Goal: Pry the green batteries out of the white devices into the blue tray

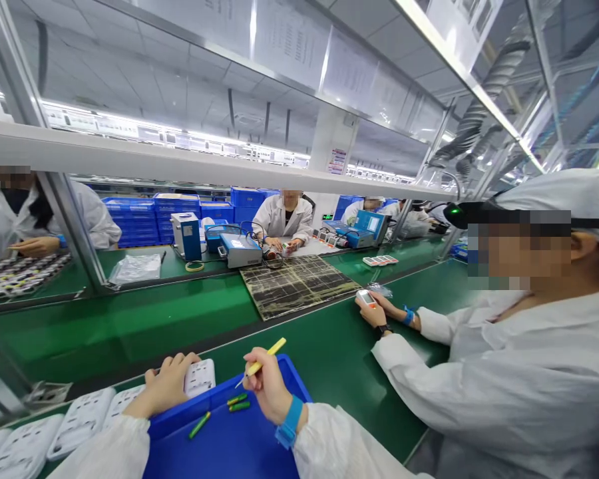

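My left hand [166, 387] is curled against the left side of a small white plastic housing [202, 376] at the back rim of a blue tray [219, 440]. In my right hand [269, 387] is a slim yellow-handled tool [269, 354], its thin tip pointing down to the left over the tray. The kind of tool is hard to make out. Several green battery-like cylinders [199, 425] with yellowish ends lie in the tray. To the left, more white housings [81, 420] stand in a row, one partly hidden behind my left wrist.
At right, a co-worker's hands [372, 309] hold a white-and-orange device [366, 298]. A dark grid-marked board [299, 286] lies across the green bench [130, 326]. Blue-and-grey instruments [239, 250] stand beyond it. A metal post [72, 226] rises at left, and a white beam [204, 174] spans overhead.
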Motion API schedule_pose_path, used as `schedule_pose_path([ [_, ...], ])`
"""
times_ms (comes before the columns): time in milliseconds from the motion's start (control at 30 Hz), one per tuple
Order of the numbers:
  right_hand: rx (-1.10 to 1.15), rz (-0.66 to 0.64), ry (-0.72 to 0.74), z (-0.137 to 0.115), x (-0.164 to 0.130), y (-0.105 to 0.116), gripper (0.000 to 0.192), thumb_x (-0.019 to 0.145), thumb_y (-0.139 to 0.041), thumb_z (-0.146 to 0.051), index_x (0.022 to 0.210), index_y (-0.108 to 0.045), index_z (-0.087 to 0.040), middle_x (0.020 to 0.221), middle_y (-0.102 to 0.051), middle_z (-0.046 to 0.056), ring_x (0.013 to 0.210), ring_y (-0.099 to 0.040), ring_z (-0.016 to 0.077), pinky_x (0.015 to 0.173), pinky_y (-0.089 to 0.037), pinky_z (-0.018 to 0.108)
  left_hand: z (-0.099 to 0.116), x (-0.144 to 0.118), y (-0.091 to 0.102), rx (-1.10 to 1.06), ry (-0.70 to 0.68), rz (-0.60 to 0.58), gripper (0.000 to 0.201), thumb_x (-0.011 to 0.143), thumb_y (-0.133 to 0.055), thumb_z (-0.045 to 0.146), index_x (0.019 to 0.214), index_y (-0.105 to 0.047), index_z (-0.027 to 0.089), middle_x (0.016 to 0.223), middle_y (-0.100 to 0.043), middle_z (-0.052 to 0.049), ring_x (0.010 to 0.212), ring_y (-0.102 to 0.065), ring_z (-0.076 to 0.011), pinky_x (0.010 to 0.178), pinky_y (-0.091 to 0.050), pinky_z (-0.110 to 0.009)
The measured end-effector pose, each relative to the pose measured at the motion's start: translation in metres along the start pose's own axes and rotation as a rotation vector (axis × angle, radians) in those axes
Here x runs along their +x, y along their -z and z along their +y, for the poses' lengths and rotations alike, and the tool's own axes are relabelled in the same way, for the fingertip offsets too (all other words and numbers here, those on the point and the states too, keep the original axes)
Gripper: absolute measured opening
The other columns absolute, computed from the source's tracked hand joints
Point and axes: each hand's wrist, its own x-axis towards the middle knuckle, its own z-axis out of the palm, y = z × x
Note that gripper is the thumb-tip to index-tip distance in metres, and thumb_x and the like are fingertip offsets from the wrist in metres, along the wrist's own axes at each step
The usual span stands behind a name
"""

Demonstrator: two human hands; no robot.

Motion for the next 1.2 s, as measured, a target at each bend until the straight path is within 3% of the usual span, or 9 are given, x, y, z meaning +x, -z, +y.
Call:
schedule_pose_path([
  [267, -0.018, 0.006, -0.029, 0.006, 0.002, 0.003, 0.022, 0.060, -0.057, -0.024, 0.047, -0.040, -0.021, 0.030, -0.035, -0.009, 0.033, -0.019, 0.0053, 0.040, -0.018, 0.021, -0.023, -0.014, 0.007, 0.032, 0.113, -0.029, 0.062, 0.055, -0.060, 0.034, 0.116, -0.049, 0.033, 0.118, -0.052, -0.010, 0.114, -0.041, -0.0376, 0.081, -0.035, -0.056],
  [700, -0.034, 0.007, -0.130, 0.015, 0.002, 0.007, 0.023, 0.057, -0.060, -0.027, 0.047, -0.041, -0.020, 0.030, -0.035, -0.008, 0.034, -0.022, 0.0045, 0.040, -0.020, 0.020, -0.020, -0.024, 0.013, 0.201, 0.366, 0.002, 0.069, 0.050, -0.052, 0.011, 0.117, -0.053, 0.030, 0.123, -0.051, -0.011, 0.120, -0.042, -0.0348, 0.088, -0.032, -0.062],
  [867, 0.021, -0.027, -0.240, 0.019, 0.010, 0.007, 0.027, 0.061, -0.056, -0.025, 0.042, -0.036, -0.020, 0.029, -0.032, -0.008, 0.032, -0.018, 0.0038, 0.039, -0.017, 0.020, -0.016, -0.030, 0.012, 0.337, 0.431, 0.069, 0.076, 0.060, -0.047, 0.005, 0.133, -0.044, 0.026, 0.150, -0.029, -0.012, 0.138, -0.019, -0.0367, 0.099, -0.015, -0.069],
  [933, 0.061, -0.064, -0.292, 0.019, 0.016, 0.007, 0.032, 0.065, -0.052, -0.024, 0.040, -0.032, -0.021, 0.029, -0.027, -0.009, 0.033, -0.015, 0.0037, 0.038, -0.017, 0.020, -0.006, -0.035, 0.017, 0.406, 0.399, 0.168, 0.084, 0.061, -0.045, 0.001, 0.140, -0.034, 0.027, 0.153, -0.024, -0.009, 0.140, -0.014, -0.0355, 0.100, -0.013, -0.069],
  [1000, 0.091, -0.103, -0.342, 0.018, 0.022, 0.006, 0.036, 0.069, -0.049, -0.024, 0.039, -0.030, -0.021, 0.029, -0.024, -0.009, 0.033, -0.012, 0.0038, 0.037, -0.016, 0.019, 0.009, -0.039, 0.023, 0.465, 0.287, 0.350, 0.089, 0.061, -0.043, -0.003, 0.142, -0.030, 0.031, 0.152, -0.027, -0.007, 0.140, -0.015, -0.0339, 0.101, -0.013, -0.068],
  [1100, 0.107, -0.149, -0.397, 0.015, 0.031, 0.003, 0.039, 0.074, -0.045, -0.022, 0.039, -0.030, -0.021, 0.028, -0.021, -0.009, 0.033, -0.010, 0.0041, 0.036, -0.015, 0.018, 0.034, -0.037, 0.027, 0.452, 0.075, 0.665, 0.083, 0.065, -0.041, -0.004, 0.139, -0.036, 0.032, 0.147, -0.037, -0.006, 0.137, -0.023, -0.0311, 0.105, -0.011, -0.063],
  [1200, 0.100, -0.193, -0.424, 0.010, 0.043, -0.002, 0.042, 0.077, -0.043, -0.019, 0.038, -0.028, -0.021, 0.028, -0.021, -0.008, 0.032, -0.010, 0.0044, 0.036, -0.017, 0.018, 0.050, -0.029, 0.019, 0.366, -0.035, 0.840, 0.069, 0.072, -0.040, -0.001, 0.133, -0.047, 0.029, 0.137, -0.049, -0.007, 0.128, -0.036, -0.0288, 0.107, -0.013, -0.058],
])
